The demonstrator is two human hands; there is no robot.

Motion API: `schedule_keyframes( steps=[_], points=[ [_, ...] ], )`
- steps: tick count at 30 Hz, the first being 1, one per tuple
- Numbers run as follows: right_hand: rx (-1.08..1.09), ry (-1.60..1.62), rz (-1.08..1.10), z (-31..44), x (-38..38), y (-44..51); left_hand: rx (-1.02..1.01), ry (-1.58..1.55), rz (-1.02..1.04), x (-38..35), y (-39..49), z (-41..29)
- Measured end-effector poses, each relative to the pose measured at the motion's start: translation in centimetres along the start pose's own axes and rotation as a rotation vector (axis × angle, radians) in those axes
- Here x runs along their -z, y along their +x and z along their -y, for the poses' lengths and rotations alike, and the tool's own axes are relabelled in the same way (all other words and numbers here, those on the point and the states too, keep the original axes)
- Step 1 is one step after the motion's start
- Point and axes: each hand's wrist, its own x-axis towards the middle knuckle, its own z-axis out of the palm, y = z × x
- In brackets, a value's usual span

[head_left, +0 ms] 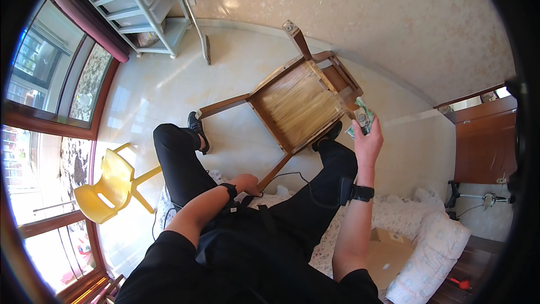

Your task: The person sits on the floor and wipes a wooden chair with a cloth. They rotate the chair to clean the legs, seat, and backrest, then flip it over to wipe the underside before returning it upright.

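Note:
A wooden chair lies tipped over on the floor before me, its underside and legs facing me. My left hand is closed around the lower end of one leg, close to my lap. Out to the right, my right hand grips a crumpled green-and-white wrapper or cloth at the end of another leg. Whether that piece wraps the leg's foot or only rests against it, I cannot tell. The chair's backrest points away toward the wall.
A yellow plastic chair lies on its side at left, by the glazed doors. A drawer unit on castors stands at the back left. Behind me on the right, a cardboard box rests beside a rolled quilt. A dark cable runs across my thigh.

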Motion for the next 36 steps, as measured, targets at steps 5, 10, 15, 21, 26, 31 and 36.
schedule_keyframes(
  steps=[5,10,15,21,26,31,36],
  points=[
    [0.021,-0.076,0.117,0.7,1.4,1.1,0.043,0.031,-0.038,-0.8,0.1,-0.7],
    [0.215,-0.111,0.311,1.7,3.3,4.0,0.077,0.112,-0.126,-0.5,-0.7,-2.1],
    [0.164,-0.087,0.536,1.7,3.6,5.5,0.038,0.126,-0.212,-0.8,-1.3,-2.2],
    [0.133,-0.077,0.493,1.3,3.4,5.0,0.052,0.126,-0.301,-2.4,-0.7,-1.8],
    [0.18,-0.103,0.487,1.3,3.4,5.3,0.036,0.118,-0.358,-3.2,-0.6,-1.5],
    [0.179,-0.099,0.499,1.8,3.1,5.0,0.052,0.114,-0.365,-3.4,-0.6,-1.3],
    [0.171,-0.091,0.476,2.4,2.3,4.0,0.081,0.14,-0.392,-3.7,-0.9,0.4]
  ],
)
